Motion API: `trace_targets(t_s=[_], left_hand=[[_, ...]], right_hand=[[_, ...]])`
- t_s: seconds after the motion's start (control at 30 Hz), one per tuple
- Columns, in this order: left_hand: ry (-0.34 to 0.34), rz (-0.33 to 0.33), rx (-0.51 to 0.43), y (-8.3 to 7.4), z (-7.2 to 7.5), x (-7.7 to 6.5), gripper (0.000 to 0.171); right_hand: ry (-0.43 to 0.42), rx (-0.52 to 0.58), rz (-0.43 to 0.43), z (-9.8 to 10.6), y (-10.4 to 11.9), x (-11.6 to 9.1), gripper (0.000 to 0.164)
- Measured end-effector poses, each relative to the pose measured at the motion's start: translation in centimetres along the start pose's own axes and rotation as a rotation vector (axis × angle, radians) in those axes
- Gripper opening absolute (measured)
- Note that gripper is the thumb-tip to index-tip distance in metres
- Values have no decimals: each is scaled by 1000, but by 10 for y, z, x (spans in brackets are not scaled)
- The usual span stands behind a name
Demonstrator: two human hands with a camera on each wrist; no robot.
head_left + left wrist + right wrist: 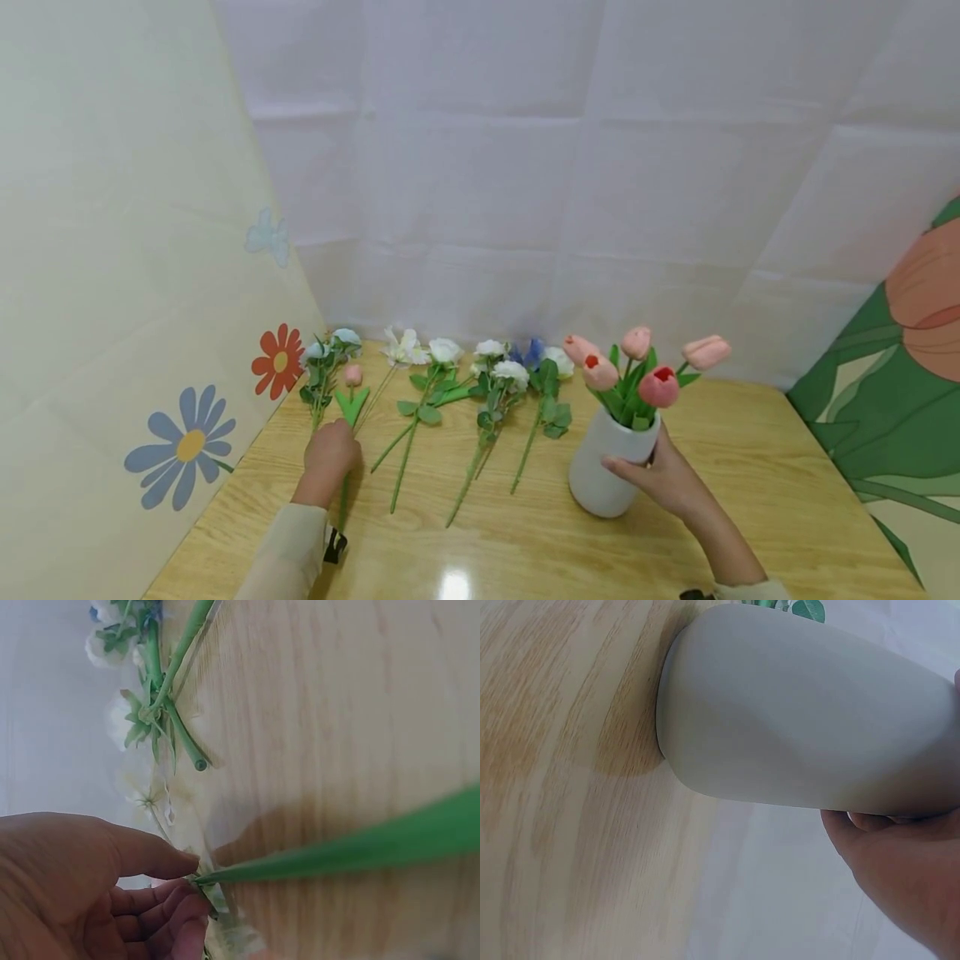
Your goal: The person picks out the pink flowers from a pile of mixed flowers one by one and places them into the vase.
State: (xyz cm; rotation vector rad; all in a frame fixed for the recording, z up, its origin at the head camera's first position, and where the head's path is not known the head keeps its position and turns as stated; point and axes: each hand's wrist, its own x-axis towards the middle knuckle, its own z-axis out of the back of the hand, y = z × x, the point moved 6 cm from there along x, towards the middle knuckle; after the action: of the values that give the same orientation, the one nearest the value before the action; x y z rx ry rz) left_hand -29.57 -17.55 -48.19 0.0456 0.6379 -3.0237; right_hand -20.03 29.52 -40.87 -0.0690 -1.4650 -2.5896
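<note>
At the left of the head view, my left hand (332,454) pinches the green stem of a pink tulip (353,375). The left wrist view has the thumb and fingertips together on that stem (337,859), which stretches toward the camera. My right hand (663,475) grips a white vase (603,467) near its upper part, thumb across the front. Several pink tulips (660,387) with green leaves stand in the vase. Seen from the right wrist, the base of the vase (795,712) is at the wooden tabletop; the hand's fingers behind it are partly hidden.
Between the hands lie several artificial flowers: white roses (446,351), a white open bloom (405,347), a blue flower (534,353) and pale blue blooms (347,337). Their stems point toward the front of the wooden table (525,550). A white cloth (480,183) hangs behind.
</note>
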Motion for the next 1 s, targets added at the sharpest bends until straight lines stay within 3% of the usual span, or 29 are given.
trace_targets(t_s=[0.27, 1.0], left_hand=[[-18, -5, 25, 2, -2, 2, 10], [53, 38, -36, 6, 6, 4, 24]], right_hand=[[-3, -1, 19, -1, 2, 0, 97], [-18, -7, 52, 0, -1, 0, 95]])
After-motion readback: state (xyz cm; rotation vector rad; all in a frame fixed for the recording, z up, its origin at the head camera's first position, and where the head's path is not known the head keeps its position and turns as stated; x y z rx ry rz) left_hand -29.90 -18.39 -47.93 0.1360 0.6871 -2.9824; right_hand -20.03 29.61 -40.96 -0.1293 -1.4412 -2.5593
